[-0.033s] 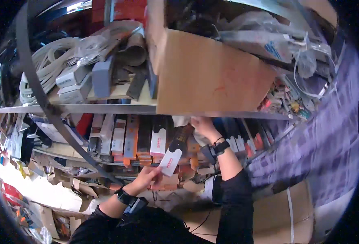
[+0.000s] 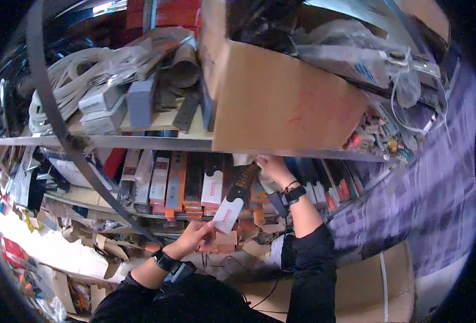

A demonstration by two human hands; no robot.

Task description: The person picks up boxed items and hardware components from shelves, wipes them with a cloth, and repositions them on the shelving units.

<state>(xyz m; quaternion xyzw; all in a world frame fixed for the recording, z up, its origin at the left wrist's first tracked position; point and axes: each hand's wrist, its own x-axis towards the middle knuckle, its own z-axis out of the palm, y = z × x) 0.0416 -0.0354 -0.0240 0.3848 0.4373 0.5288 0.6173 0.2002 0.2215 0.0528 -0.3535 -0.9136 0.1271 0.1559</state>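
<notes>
A long, narrow black-and-white box (image 2: pixel 229 211) slants across the front of the lower shelf, white end low and dark end up. My left hand (image 2: pixel 199 234) pinches its white lower end between thumb and fingers. At the upper dark end is my right hand (image 2: pixel 273 168), fingers closed on a pale crumpled cloth (image 2: pixel 243 159) that looks like a rag. Part of those fingers and the box's top lie hidden under the shelf above. Behind the held box stand similar boxes, among them a black-and-white box (image 2: pixel 212 185) and an orange box (image 2: pixel 176 183).
Just above my hands runs a metal shelf edge (image 2: pixel 162 142), with a big cardboard box (image 2: pixel 286 102) jutting over it. A dark upright post (image 2: pixel 52 107) crosses the left side. Coiled white hose (image 2: pixel 46 102) lies on the upper shelf. Purple cloth (image 2: pixel 410 188) hangs at right.
The shelves have shifted slightly right in the picture. Both hands keep nearly the same place, and the left still grips the box.
</notes>
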